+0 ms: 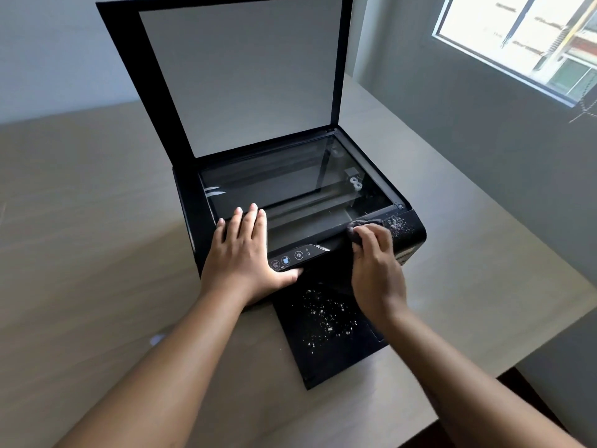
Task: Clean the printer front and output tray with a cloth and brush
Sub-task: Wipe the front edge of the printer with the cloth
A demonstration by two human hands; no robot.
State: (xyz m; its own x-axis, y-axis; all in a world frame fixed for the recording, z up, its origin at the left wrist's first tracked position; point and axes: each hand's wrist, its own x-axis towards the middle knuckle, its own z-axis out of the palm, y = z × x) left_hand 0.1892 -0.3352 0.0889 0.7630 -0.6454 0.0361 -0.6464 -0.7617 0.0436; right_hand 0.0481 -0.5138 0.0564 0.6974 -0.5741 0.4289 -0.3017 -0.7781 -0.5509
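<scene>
A black printer (193,218) stands on the table with its scanner lid (242,76) raised and the glass bed showing. My left hand (245,253) lies flat on the printer's front left corner, thumb by the button panel (292,258). My right hand (376,270) grips a dark grey cloth (357,229) pressed on the front top edge at the right. White specks (396,224) dot the right front corner just beyond the cloth. The black output tray (326,347) sticks out toward me with white crumbs (326,315) scattered on it. No brush is in view.
The printer sits on a light wooden table (97,237) whose right edge (517,240) runs beside a grey wall. A window (523,37) is at the upper right. A small pale spot (157,338) lies on the table near my left forearm.
</scene>
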